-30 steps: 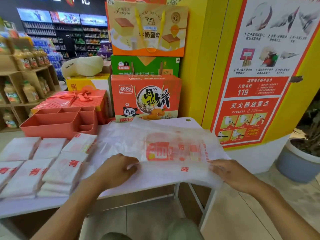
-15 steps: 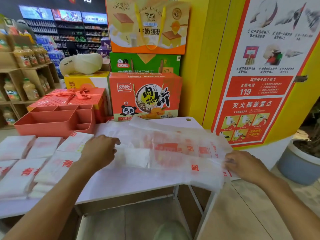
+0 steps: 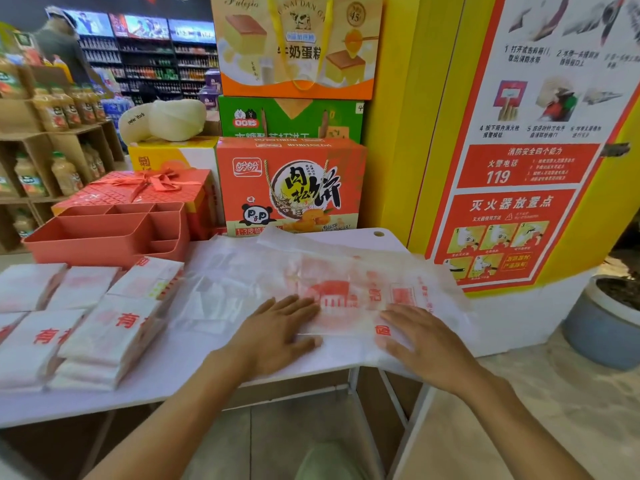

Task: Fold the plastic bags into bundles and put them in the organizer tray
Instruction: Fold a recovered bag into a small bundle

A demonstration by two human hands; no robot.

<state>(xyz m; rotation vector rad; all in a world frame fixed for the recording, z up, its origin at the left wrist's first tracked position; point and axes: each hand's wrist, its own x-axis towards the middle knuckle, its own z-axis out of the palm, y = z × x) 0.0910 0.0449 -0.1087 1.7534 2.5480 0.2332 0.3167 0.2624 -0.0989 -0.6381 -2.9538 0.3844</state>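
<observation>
My left hand and right hand press flat, fingers spread, on one plastic bag lying on the table. Left of it I count at least six folded bundles, with one organizer tray behind them.

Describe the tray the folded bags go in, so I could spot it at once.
Find the white table. At its far left, behind the folded bundles, sits the organizer tray. Unlike the ribboned red gift box behind it, it is open-topped and split into compartments.

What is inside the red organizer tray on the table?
Nothing shows inside the organizer tray; its visible compartments look bare. Its front wall hides part of the large compartment's floor.
</observation>
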